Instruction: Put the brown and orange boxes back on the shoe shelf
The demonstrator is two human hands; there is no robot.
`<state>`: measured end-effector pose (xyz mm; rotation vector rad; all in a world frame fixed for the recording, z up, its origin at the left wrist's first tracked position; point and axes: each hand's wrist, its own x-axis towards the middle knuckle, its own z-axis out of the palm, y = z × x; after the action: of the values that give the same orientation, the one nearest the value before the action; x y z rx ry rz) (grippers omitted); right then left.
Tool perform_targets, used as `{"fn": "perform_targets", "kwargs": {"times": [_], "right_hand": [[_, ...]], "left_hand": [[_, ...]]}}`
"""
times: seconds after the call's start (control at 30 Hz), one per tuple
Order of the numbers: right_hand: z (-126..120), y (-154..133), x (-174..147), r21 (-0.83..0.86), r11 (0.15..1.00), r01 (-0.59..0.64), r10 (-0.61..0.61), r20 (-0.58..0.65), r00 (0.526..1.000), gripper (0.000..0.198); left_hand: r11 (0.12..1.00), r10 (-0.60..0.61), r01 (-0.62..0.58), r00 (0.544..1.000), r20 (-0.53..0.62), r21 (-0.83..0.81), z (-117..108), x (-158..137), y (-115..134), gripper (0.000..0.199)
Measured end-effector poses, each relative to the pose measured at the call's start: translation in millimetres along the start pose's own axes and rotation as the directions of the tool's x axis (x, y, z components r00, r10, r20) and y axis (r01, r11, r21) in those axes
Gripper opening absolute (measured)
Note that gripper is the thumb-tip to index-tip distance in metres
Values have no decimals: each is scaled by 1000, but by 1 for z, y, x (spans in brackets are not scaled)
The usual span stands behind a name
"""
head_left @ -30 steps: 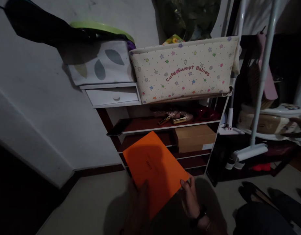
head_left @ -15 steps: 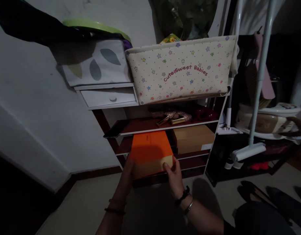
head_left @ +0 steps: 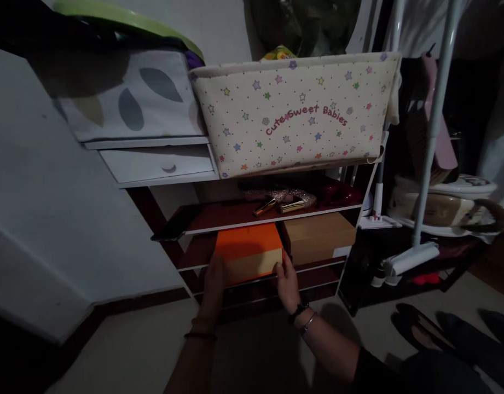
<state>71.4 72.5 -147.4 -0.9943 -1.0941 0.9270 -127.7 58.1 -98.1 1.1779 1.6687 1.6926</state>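
Observation:
An orange shoebox [head_left: 247, 241] with a pale front sits on a lower shelf of the rack, part of it back under the board above. My left hand [head_left: 214, 282] presses against its left side, the fingers partly in shadow. On the right front corner is my right hand [head_left: 287, 280], thumb near the pale front and fingers along the side. Beside the orange box, on the same shelf, lies a brown cardboard box [head_left: 319, 238]. Glittery high-heeled shoes [head_left: 287, 200] and dark red shoes [head_left: 340, 192] rest on the shelf above.
A fabric basket [head_left: 296, 115] printed with stars tops the rack, next to a leaf-patterned box [head_left: 132, 98] over a small white drawer [head_left: 161, 164]. At right a mop [head_left: 420, 257] leans before a black rack. Dark shoes [head_left: 420, 325] lie on the floor.
The orange shoebox has slid farther back into the shelf, both hands moving forward with it. The view has come a little closer to the rack.

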Motion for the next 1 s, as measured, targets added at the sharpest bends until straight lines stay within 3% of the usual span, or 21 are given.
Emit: {"fn": "perform_targets", "kwargs": {"times": [0.13, 0.37, 0.6, 0.73, 0.9, 1.0], "right_hand": [[3, 1, 7, -33, 999, 8, -7, 8, 1000, 72], [14, 6, 5, -34, 999, -26, 26, 9, 1000, 68], [15, -5, 13, -16, 999, -45, 46, 51, 998, 77], [-1, -10, 3, -28, 993, -113, 116, 109, 987, 82], [-43, -44, -30, -88, 993, -84, 110, 349, 931, 83], [-68, -84, -29, -59, 998, 0, 28, 479, 877, 72]], "left_hand": [[997, -76, 75, 997, 23, 26, 6, 4, 5, 56], [998, 36, -35, 999, -21, 55, 6, 9, 8, 56], [992, -14, 20, 999, -47, 121, 6, 14, 9, 54], [997, -35, 37, 999, -37, 64, 6, 7, 18, 55], [997, -23, 24, 1000, -14, 67, 4, -6, 24, 57], [973, 150, -119, 977, -151, 195, 3, -15, 28, 61]]}}
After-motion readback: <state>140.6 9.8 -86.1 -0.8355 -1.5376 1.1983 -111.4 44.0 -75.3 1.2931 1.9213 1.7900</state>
